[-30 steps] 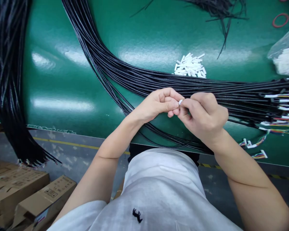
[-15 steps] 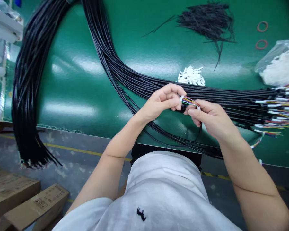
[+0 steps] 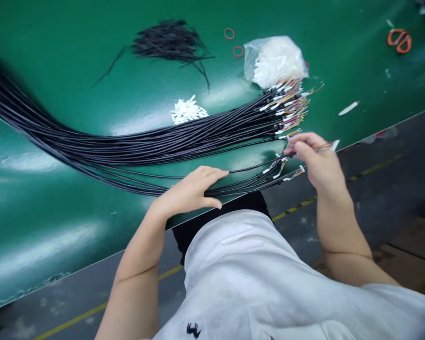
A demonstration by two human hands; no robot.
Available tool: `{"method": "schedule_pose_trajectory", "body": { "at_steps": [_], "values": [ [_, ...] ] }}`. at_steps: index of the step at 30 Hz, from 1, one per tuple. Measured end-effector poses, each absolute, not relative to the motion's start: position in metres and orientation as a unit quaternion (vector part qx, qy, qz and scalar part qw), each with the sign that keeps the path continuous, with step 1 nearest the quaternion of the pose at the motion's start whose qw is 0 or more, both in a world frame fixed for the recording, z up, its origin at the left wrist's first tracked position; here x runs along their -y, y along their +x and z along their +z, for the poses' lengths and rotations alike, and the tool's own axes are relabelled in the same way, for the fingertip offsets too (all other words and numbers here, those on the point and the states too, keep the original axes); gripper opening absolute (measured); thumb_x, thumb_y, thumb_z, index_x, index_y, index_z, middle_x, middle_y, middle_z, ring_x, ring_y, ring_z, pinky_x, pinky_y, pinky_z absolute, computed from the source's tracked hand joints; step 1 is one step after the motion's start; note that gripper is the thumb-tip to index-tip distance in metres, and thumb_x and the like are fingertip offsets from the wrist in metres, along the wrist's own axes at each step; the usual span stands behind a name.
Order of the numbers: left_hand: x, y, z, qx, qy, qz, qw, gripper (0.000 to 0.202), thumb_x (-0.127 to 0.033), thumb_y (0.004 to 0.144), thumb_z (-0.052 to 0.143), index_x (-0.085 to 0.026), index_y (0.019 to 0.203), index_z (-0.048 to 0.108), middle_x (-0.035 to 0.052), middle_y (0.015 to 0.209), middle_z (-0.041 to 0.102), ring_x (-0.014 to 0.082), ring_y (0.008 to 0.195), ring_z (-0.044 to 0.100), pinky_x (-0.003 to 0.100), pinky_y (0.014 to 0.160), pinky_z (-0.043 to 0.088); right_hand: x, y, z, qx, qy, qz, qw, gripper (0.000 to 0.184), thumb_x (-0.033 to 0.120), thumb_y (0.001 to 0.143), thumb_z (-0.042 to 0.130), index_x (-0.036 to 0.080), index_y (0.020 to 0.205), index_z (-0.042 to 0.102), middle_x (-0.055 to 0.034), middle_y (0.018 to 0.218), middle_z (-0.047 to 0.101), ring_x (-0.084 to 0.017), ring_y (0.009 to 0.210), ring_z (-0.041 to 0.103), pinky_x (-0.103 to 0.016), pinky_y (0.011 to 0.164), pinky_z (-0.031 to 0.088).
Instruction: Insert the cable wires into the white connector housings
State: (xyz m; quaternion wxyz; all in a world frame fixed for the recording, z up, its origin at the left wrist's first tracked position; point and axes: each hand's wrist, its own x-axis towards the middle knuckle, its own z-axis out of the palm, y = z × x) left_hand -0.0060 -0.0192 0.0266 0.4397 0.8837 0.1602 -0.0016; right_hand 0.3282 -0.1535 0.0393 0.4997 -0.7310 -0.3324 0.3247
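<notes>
Pinched in my right hand point(image 3: 310, 153) is the end of a black cable point(image 3: 250, 167). Its thin coloured wires run out past the fingers to a white connector point(image 3: 335, 145). My left hand point(image 3: 198, 186) lies spread over several cables near the table's front edge, its fingers stretched out. Just right of it lie a few cable ends with white connectors and coloured wires point(image 3: 278, 167). Behind both hands a thick bundle of black cables point(image 3: 156, 144) runs across the table, its stripped ends bearing white sleeves and loose coloured wires point(image 3: 290, 108).
On the green table point(image 3: 74, 94) lie a pile of white sleeves point(image 3: 188, 110), a heap of short black strips point(image 3: 166, 41) and a clear bag of white pieces point(image 3: 278, 61). Orange-handled scissors point(image 3: 399, 41), red rings point(image 3: 238, 51) and a white pen-like object point(image 3: 349, 108) lie around them.
My view has swung right. My left hand has let go of the white connector and now lies open on the cables. My right hand has carried the cable end rightward, towards the wire ends.
</notes>
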Motion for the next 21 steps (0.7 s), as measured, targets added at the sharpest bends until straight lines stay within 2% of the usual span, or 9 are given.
{"method": "schedule_pose_trajectory", "body": {
  "at_steps": [3,6,8,10,11,13,16,18,21],
  "values": [
    [0.04,-0.002,0.021,-0.167,0.94,-0.014,0.298,0.09,-0.029,0.084,0.089,-0.019,0.163,0.046,0.0181,0.151,0.065,0.0333,0.138,0.061,0.052,0.115,0.055,0.188,0.357,0.01,0.325,-0.797,0.193,0.47,0.058,0.037,0.074,0.085,0.025,0.128,0.065,-0.0079,0.118,0.07,-0.024,0.098,0.075,-0.044,0.091,0.062],
    [0.054,-0.005,0.006,-0.199,0.958,0.045,0.202,0.078,-0.033,0.089,0.084,-0.015,0.157,0.051,0.0204,0.145,0.067,0.0317,0.126,0.066,0.048,0.105,0.059,0.205,0.363,-0.002,0.383,-0.818,-0.014,0.428,0.087,0.037,0.084,0.085,0.017,0.159,0.046,-0.0293,0.153,0.052,-0.036,0.125,0.069,-0.054,0.105,0.057],
    [0.059,-0.009,-0.005,-0.183,0.968,0.09,0.146,0.051,-0.036,0.098,0.073,-0.015,0.143,0.063,0.0163,0.129,0.074,0.0273,0.115,0.07,0.042,0.096,0.06,0.209,0.351,-0.003,0.489,-0.79,-0.115,0.352,0.079,0.04,0.098,0.074,0.018,0.165,0.041,-0.0315,0.16,0.049,-0.042,0.145,0.057,-0.061,0.119,0.046],
    [0.065,-0.012,-0.014,-0.163,0.972,0.137,0.097,0.029,-0.026,0.104,0.063,-0.016,0.131,0.069,0.011,0.11,0.077,0.0202,0.095,0.07,0.034,0.083,0.058,0.208,0.331,-0.005,0.638,-0.712,-0.131,0.263,0.068,0.047,0.106,0.06,0.021,0.166,0.04,-0.0271,0.157,0.058,-0.044,0.154,0.049,-0.068,0.126,0.034],
    [0.068,-0.012,-0.016,-0.163,0.97,0.16,0.08,0.026,-0.023,0.104,0.062,-0.016,0.128,0.069,0.0098,0.104,0.077,0.0186,0.089,0.067,0.032,0.08,0.057,0.205,0.322,-0.007,0.715,-0.662,-0.099,0.2,0.069,0.056,0.107,0.056,0.02,0.165,0.042,-0.0258,0.155,0.062,-0.044,0.154,0.049,-0.068,0.126,0.032],
    [0.073,-0.011,-0.02,-0.182,0.964,0.188,0.057,0.025,-0.02,0.103,0.062,-0.016,0.127,0.07,0.0091,0.099,0.076,0.0182,0.086,0.065,0.031,0.079,0.056,0.199,0.31,-0.016,0.774,-0.615,-0.062,0.14,0.066,0.064,0.104,0.059,0.026,0.157,0.053,-0.0145,0.149,0.072,-0.036,0.145,0.06,-0.059,0.131,0.03],
    [0.073,-0.005,-0.02,-0.216,0.956,0.191,0.055,0.024,-0.022,0.105,0.06,-0.017,0.125,0.072,0.0097,0.1,0.075,0.0191,0.088,0.064,0.032,0.08,0.056,0.187,0.317,-0.029,0.785,-0.6,-0.073,0.136,0.051,0.063,0.106,0.056,0.026,0.139,0.069,-0.0114,0.133,0.081,-0.029,0.124,0.071,-0.054,0.129,0.032],
    [0.065,0.0,-0.018,-0.218,0.954,0.173,0.115,0.028,-0.031,0.108,0.055,-0.018,0.126,0.073,0.0098,0.104,0.076,0.0189,0.094,0.067,0.032,0.083,0.057,0.18,0.331,-0.035,0.775,-0.607,-0.086,0.154,0.032,0.048,0.11,0.055,0.026,0.114,0.078,-0.0069,0.106,0.084,-0.023,0.099,0.074,-0.047,0.118,0.043],
    [0.049,0.006,-0.014,-0.283,0.94,0.137,0.135,0.035,-0.031,0.11,0.048,-0.015,0.132,0.071,0.0125,0.114,0.077,0.0201,0.099,0.07,0.034,0.088,0.059,0.172,0.352,-0.038,0.775,-0.6,-0.09,0.179,0.031,0.046,0.106,0.061,0.024,0.094,0.08,-0.0047,0.084,0.08,-0.022,0.079,0.068,-0.041,0.092,0.05]
  ]
}}
